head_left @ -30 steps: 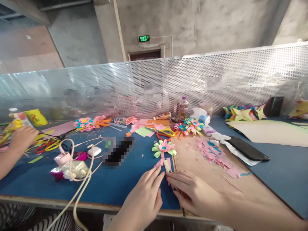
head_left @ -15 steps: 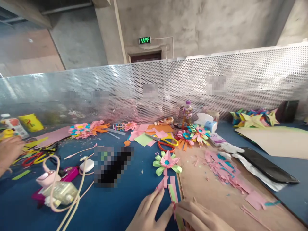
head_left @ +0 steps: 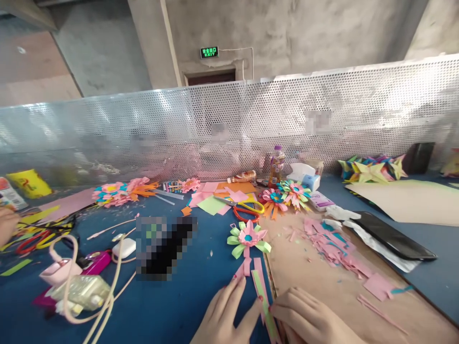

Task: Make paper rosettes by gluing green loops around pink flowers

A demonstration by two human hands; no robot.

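Note:
A pink and green paper flower [head_left: 248,238] with a blue centre lies on the blue table in front of me. Its folded pink paper tail [head_left: 244,270] runs toward my left hand [head_left: 227,310], whose outstretched fingertips rest on the tail's end. My left thumb is apart from those fingers and touches a green paper strip [head_left: 263,298]. This green strip lies over a pink paper strip [head_left: 258,268]. From the right, my right hand [head_left: 306,315] has its fingers curled together and closed at the edge of the green strip, near its lower part.
Scissors [head_left: 247,210] and coloured paper sheets [head_left: 211,203] lie beyond the flower. Pink scraps [head_left: 332,243] cover a brown board [head_left: 297,258] on the right. A phone [head_left: 394,236] lies farther right. Cables [head_left: 73,267] are on the left. Another person's hand [head_left: 7,224] shows at the left edge.
The view has shifted slightly to the right. My right hand has moved a little away from my left thumb, uncovering more of the green strip. The other person's hand has slid toward the left edge.

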